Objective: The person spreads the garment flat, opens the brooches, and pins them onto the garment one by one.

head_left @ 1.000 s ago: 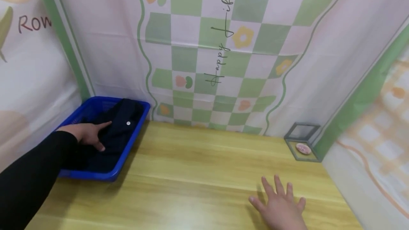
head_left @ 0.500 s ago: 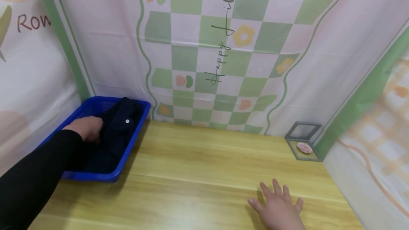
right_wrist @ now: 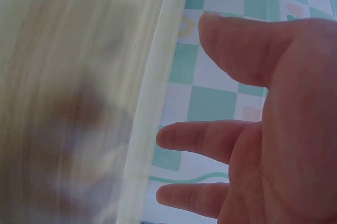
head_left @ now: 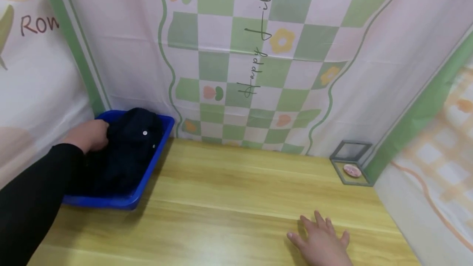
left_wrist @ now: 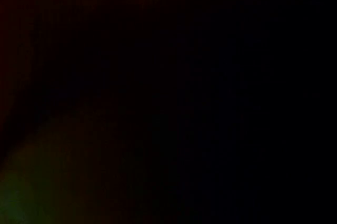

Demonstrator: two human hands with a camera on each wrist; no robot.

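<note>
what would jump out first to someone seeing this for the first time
The bright blue tray at the table's back left corner stands out most, with dark clothing bunched in it and the left hand gripping that cloth. Behind it hangs a green and white checkered backdrop with flowers and script lettering. The right hand lies flat, fingers spread, on the wooden table at front right; a small clear box sits in the back right corner.

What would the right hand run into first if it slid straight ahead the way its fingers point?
Probably nothing soon: the right hand lies flat on the wooden table, fingers toward the back. Bare tabletop lies ahead until the checkered backdrop; the small grey frame seems just right of that line.
</note>
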